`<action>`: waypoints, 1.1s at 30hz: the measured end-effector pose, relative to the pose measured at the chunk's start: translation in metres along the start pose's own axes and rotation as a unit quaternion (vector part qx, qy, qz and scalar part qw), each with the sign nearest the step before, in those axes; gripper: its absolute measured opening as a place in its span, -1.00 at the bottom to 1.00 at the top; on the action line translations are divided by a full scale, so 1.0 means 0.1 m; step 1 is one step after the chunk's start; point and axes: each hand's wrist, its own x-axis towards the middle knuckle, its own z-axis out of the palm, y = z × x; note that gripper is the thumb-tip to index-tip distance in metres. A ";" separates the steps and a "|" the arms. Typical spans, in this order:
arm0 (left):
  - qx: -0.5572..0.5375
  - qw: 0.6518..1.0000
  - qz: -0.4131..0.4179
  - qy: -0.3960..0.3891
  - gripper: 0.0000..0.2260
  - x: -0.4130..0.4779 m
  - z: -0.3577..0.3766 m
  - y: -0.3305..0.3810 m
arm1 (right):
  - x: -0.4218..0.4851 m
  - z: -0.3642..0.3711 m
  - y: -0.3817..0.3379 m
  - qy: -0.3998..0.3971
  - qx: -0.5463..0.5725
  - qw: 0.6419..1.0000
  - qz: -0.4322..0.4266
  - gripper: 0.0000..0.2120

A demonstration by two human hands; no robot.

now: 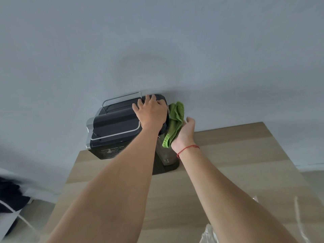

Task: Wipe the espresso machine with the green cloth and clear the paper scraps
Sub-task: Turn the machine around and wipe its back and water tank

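A black espresso machine (112,127) with silver trim and a wire rail on top stands at the far end of a light wooden table (236,155), against a grey wall. My left hand (151,113) lies flat on the machine's top right part, fingers spread. My right hand (185,132) presses the bunched green cloth (174,123) against the machine's right side, by the clear water tank (166,153). No paper scraps are in view.
Crumpled clear plastic wrap (210,234) lies at the table's near right corner. Dark objects and a white cable (15,211) sit on the floor to the left of the table. The grey wall (157,41) rises directly behind the machine.
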 end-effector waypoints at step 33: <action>-0.003 1.000 -0.009 0.015 -0.60 0.07 0.06 -0.01 | 0.18 -0.34 0.62 0.141 -0.144 0.979 0.013 -0.55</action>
